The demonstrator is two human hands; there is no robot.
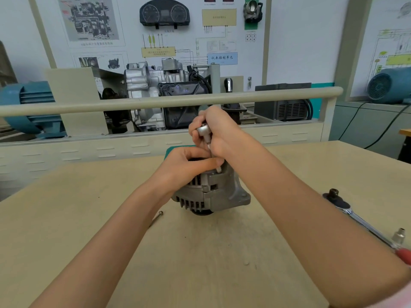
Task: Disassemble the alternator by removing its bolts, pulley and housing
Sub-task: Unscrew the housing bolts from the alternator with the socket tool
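alternator [209, 192], ribbed grey cast metal, slotted vents

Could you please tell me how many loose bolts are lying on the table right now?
1. A long bolt lies on the table just left of the alternator, beside the left forearm. Others may be hidden behind the arms or alternator.
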